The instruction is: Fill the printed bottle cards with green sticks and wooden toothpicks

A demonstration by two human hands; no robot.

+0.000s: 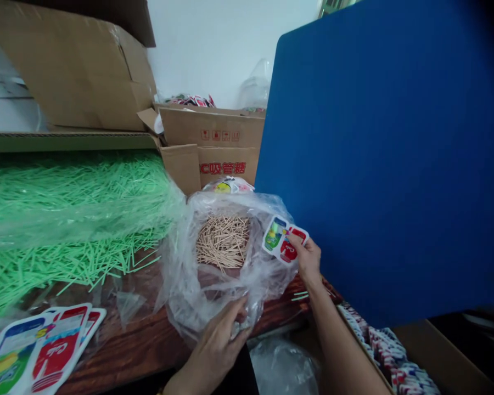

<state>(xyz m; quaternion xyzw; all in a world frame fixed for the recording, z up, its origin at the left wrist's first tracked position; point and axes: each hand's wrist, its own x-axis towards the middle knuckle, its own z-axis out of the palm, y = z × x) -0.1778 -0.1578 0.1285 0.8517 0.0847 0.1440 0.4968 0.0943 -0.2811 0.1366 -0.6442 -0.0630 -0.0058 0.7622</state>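
Observation:
My right hand (pixel 308 258) pinches a flat double packet (pixel 286 240), one half green and blue, the other red, over the right side of an open clear plastic bag (pixel 181 280). Inside that bag lies a heap of thin beige sticks (pixel 223 241). At the bag's front edge is my left hand (pixel 218 343), its thumb and fingers closed on the crumpled plastic. Similar printed packets (pixel 45 348) are stacked at the lower left of the wooden table (pixel 123 343).
Green thin sticks (pixel 78 219) fill a plastic-lined carton on the left. Cardboard boxes (pixel 214 131) stand behind, and a large blue panel (pixel 374 153) rises at the right. Below right, a carton holds many packets (pixel 395 351). A few green sticks (pixel 300 296) lie near the table edge.

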